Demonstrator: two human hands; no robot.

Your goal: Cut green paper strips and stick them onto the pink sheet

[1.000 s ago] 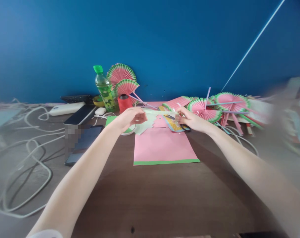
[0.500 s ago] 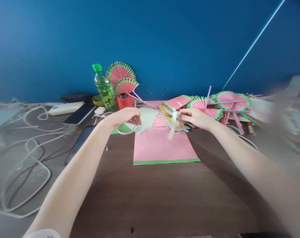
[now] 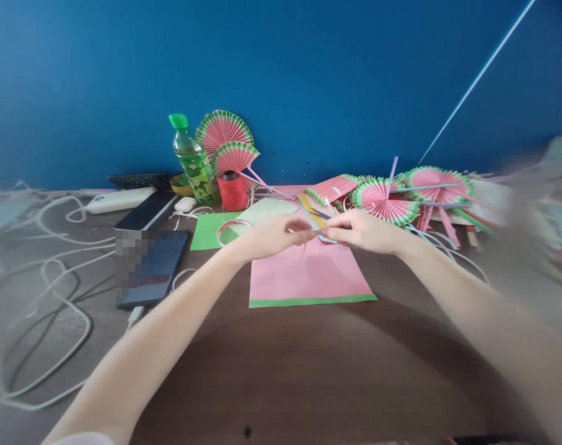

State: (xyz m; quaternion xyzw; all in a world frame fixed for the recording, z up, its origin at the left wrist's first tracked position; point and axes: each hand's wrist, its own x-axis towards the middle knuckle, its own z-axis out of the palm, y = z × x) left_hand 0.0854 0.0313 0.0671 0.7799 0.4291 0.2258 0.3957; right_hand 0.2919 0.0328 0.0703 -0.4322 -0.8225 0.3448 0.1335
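Note:
My left hand and my right hand meet above a pink paper sheet with a green strip along its near edge. The fingers of both are closed in a pinch, tips almost touching. The pale tape strip seen earlier in the right hand is mostly hidden between them. Just behind the fingertips, a scissors blade shows over a yellow and blue packet; the handles are covered by the right hand. A tape roll lies on green paper beside the left forearm.
Pleated pink-and-green paper fans are heaped at the back right, others lean on the blue wall. A green-capped bottle and red thread spool stand back left. Phones and white cables lie left.
My left hand has moved right, from above the tape roll to my right hand. The pale strip that hung from my right hand is now largely out of sight between the fingers.

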